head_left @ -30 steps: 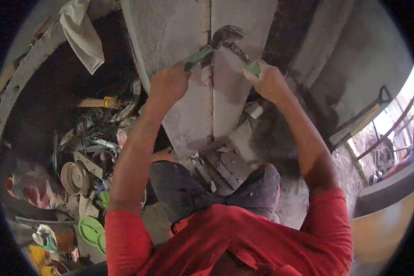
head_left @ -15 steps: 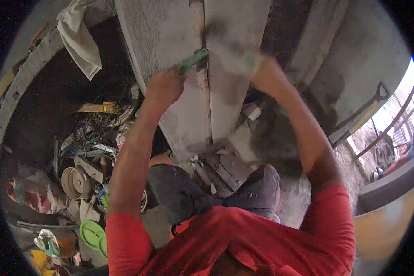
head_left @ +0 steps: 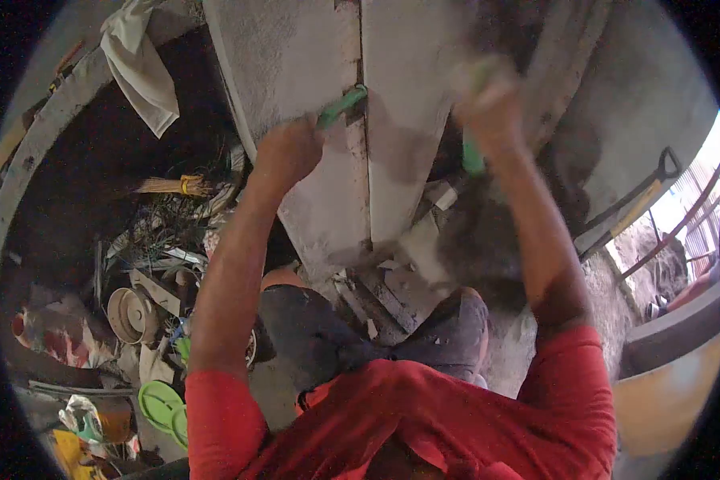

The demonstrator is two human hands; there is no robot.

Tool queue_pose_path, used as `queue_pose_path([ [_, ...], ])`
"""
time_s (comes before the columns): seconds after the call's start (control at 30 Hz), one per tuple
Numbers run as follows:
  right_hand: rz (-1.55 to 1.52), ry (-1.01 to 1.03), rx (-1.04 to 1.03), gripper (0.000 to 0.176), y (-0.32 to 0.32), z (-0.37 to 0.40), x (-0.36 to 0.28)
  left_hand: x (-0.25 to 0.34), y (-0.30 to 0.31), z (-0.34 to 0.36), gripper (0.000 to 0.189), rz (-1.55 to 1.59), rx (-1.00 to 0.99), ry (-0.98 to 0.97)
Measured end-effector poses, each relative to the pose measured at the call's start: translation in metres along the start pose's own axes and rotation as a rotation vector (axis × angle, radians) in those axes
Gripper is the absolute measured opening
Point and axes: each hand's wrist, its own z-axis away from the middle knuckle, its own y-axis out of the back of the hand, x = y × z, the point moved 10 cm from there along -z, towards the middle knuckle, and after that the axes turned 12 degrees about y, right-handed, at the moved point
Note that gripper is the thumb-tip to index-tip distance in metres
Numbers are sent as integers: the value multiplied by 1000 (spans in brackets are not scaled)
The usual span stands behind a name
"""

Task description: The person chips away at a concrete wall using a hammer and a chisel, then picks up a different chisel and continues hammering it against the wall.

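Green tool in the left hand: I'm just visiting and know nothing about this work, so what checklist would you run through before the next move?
1. Left hand closed around the green tool: ok.
2. Tool's far end lined up with the seam in the grey surface: ok as seen from above.
3. Tool's far end actually touching the seam: cannot tell.
4. Right hand closed on its green handle: ok, though the hand is blurred.
5. Condition of whatever that handle carries: cannot tell, lost in blur.
6. Gloves on: not ok, both hands are bare.
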Motion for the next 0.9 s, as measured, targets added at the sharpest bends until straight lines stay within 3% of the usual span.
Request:
queue_pose_path([
  [0.07, -107, -57, -861, 31, -77, 67, -15, 1, 2, 0, 26, 1, -19, 7],
  [0.17, -191, -141, -725, 36, -37, 30, -16, 8, -1, 0, 27, -89, -42, -23],
  [0.2, -187, -165, -742, 36, -24, 28, -20, 4, -8, 6, 28, -94, -107, 51],
  [0.27, -315, -223, -481, 38, 5, -16, -22, -1, -28, 14, 29, -89, -138, 132],
  [0.33, -333, -271, -406, 37, 30, -42, -27, -11, -48, 55, 28, -29, 219, 207],
  [0.47, -500, -447, -190, 32, 69, -51, -26, -11, -55, 74, 27, 280, 334, 289],
  [0.53, -504, -499, -243, 33, 79, -45, -34, 0, -15, 64, 26, 130, 492, 42],
  [0.63, -486, -549, -313, 33, 73, -20, -30, 9, 56, 31, 27, 165, 413, 90],
  [0.7, -475, -502, -325, 34, 67, -14, -29, 24, 57, 14, 28, 6, 244, -111],
  [0.9, -553, -515, -414, 36, 42, 9, -22, 6, 2, 4, 28, -100, 96, -82],
])
